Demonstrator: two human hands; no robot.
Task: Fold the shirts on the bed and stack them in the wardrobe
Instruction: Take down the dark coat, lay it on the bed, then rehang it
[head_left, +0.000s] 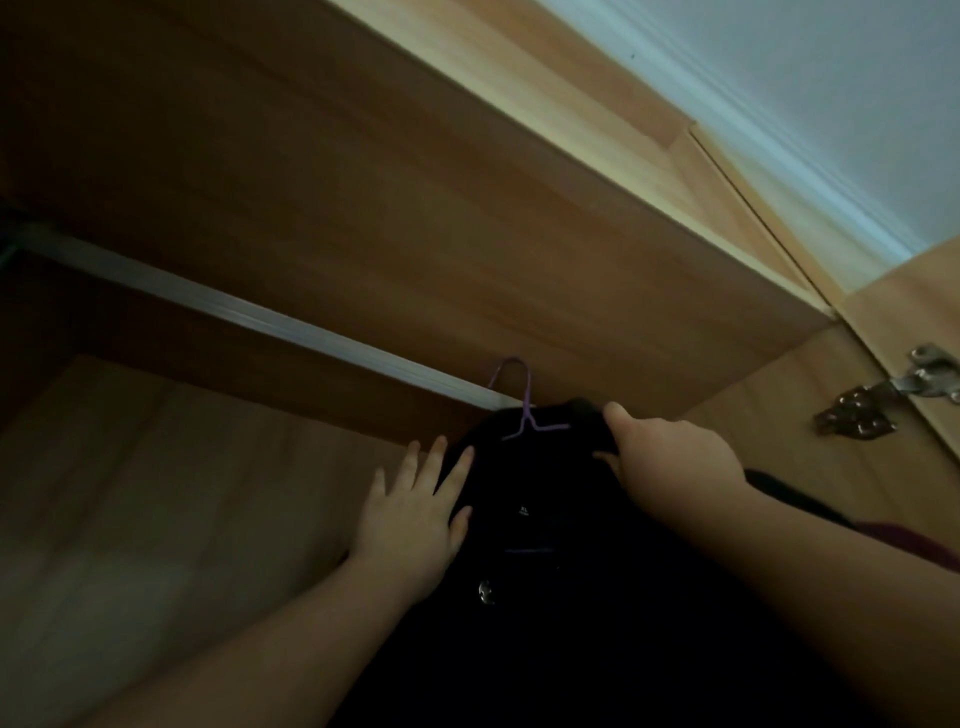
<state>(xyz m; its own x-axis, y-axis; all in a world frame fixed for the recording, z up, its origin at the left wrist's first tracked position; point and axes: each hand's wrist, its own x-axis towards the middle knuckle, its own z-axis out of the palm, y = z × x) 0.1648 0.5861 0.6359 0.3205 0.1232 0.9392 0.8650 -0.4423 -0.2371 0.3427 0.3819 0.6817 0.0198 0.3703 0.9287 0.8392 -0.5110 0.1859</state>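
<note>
Hanging from a purple hanger (522, 410), the dark shirt (545, 519) looked soft and light. The left hand (415, 514) pressed flat against it; the right hand (670, 452) gripped its shoulder, the likeliest hold.

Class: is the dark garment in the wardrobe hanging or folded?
Hanging: the dark garment sits on a purple hanger hooked over the rail.

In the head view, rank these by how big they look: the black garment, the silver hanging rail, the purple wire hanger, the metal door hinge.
1. Black garment, though it is nearest the camera.
2. Silver hanging rail.
3 and 4. Purple wire hanger and metal door hinge look alike; the garment hides part of the hanger, so I won't rank them.
</note>
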